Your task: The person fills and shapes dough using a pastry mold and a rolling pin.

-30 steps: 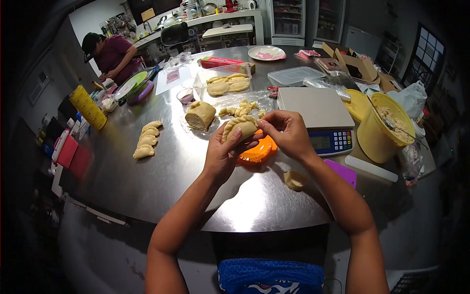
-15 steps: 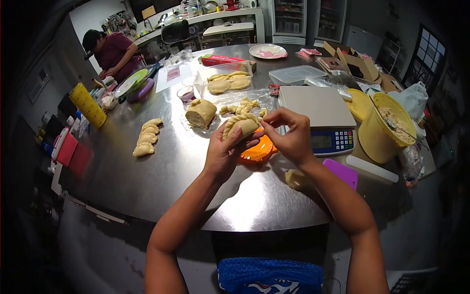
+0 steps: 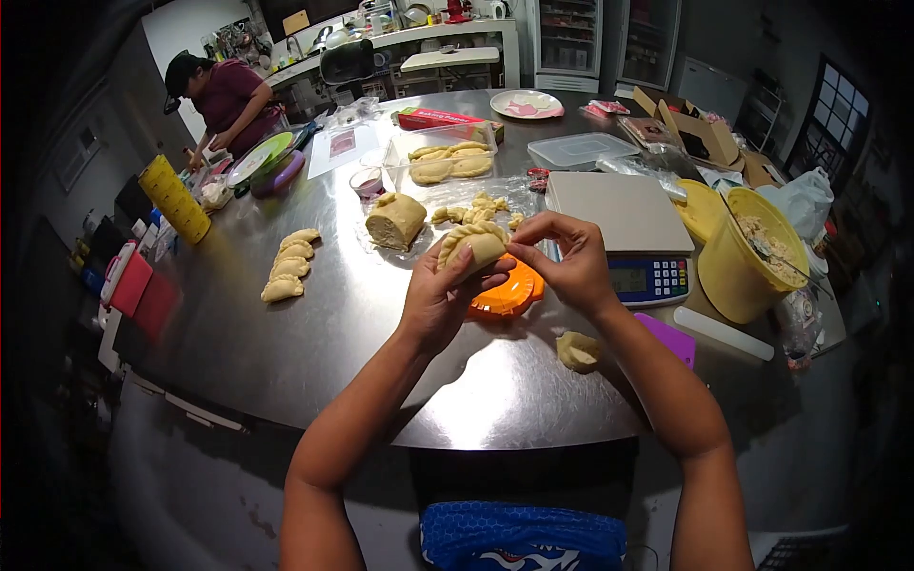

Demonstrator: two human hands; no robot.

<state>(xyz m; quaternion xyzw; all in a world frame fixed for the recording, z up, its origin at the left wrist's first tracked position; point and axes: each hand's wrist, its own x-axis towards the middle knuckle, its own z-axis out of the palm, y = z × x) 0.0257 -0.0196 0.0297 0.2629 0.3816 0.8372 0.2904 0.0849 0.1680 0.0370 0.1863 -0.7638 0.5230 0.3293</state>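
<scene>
My left hand (image 3: 440, 300) cradles a half-moon empanada (image 3: 476, 247) of raw dough, its upper edge crimped like a rope. The thumb and forefinger of my right hand (image 3: 571, 257) pinch the right end of that edge. Below the hands lies an orange plastic dough press (image 3: 509, 293), partly hidden. A cut roll of dough (image 3: 395, 222) and dough scraps (image 3: 476, 207) rest on plastic wrap just beyond. Close to my right forearm is a small flattened piece of dough (image 3: 578, 351). Several crimped empanadas (image 3: 290, 266) stand in a row to the left.
A digital scale (image 3: 619, 214) and a yellow tub of filling (image 3: 747, 257) with a spoon occupy the right side. A purple scraper (image 3: 666, 338) and white rolling pin (image 3: 724, 333) lie nearer. Farther back is a clear container (image 3: 441, 176) holding empanadas. Another person (image 3: 224, 105) works at far left.
The view has shifted slightly. My right fingers stay at the empanada's edge with a small movement, and my right forearm uncovers more of the flattened dough. The other person's arms have moved.
</scene>
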